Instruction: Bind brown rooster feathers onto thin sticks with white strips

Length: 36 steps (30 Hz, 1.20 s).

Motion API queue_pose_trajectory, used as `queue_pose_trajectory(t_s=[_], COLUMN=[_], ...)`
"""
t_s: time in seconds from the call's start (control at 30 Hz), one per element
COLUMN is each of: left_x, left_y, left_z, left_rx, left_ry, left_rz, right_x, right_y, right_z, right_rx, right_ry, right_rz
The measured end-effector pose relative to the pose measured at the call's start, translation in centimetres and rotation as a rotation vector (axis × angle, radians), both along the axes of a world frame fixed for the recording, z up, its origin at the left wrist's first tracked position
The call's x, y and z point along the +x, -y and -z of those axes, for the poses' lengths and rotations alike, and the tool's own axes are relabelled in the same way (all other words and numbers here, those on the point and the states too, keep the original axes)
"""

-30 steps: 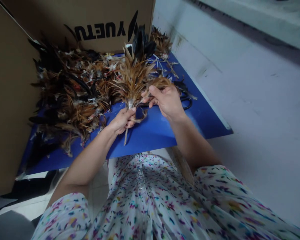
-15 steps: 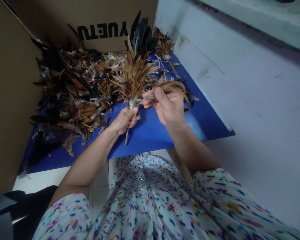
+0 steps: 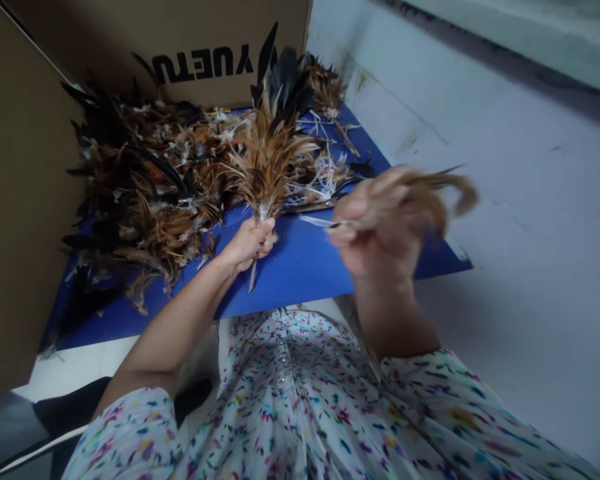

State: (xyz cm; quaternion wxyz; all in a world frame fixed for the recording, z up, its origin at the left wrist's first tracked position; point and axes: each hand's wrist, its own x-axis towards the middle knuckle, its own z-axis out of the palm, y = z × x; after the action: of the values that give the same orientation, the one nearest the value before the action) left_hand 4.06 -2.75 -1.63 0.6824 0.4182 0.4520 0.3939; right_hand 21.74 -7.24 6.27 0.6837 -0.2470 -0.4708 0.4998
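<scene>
My left hand (image 3: 247, 244) is closed round the quill end of a bunch of brown and black feathers (image 3: 270, 157), held upright over the blue board (image 3: 305, 263). My right hand (image 3: 385, 233) is blurred by motion to the right of the bunch, with its fingers pinched on a curved brown feather (image 3: 433, 190) whose pale quill points left toward the bunch. A thin stick pokes out below my left fist.
A big heap of loose brown and black feathers (image 3: 140, 193) covers the left and back of the blue board. A cardboard box marked YUETU (image 3: 205, 40) stands behind, and a cardboard wall (image 3: 15, 200) on the left. Pale floor (image 3: 520, 220) lies to the right.
My right hand has pulled away from the bunch to the right and toward me, taking one brown feather along. The left hand and the bunch have hardly moved.
</scene>
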Motion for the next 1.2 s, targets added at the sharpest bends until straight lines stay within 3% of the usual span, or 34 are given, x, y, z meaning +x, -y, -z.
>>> queue_pose_trajectory(t_s=[0.1,0.17,0.33,0.43,0.57,0.83,1.2], left_x=[-0.1,-0.2,-0.3,-0.2,-0.2,-0.3,-0.3], left_y=[-0.4,-0.6,-0.6,-0.3,-0.1,-0.1,0.2], left_z=[0.1,0.0,-0.3,-0.4,-0.5,-0.5,-0.9], left_rx=[-0.04,-0.06,-0.027,-0.005,0.004,-0.011,0.018], left_ry=[0.001,-0.02,-0.013,0.022,0.0,0.007,0.007], left_rz=[0.007,0.027,0.101,0.077,0.119,0.149,0.157], right_x=[1.2,1.3,-0.3,-1.4,-2.1,-2.6,-2.4], right_y=[0.2,-0.6,-4.4,-6.1,-7.0,-7.3,-7.7], right_z=[-1.3,-1.0,2.1,4.1,5.7,7.0,8.1], right_rx=[0.053,0.016,-0.175,-0.267,-0.316,-0.201,-0.076], right_ry=[-0.01,0.075,0.326,0.365,0.4,0.527,0.647], right_rz=[-0.021,-0.095,-0.383,-0.458,-0.382,-0.156,-0.073])
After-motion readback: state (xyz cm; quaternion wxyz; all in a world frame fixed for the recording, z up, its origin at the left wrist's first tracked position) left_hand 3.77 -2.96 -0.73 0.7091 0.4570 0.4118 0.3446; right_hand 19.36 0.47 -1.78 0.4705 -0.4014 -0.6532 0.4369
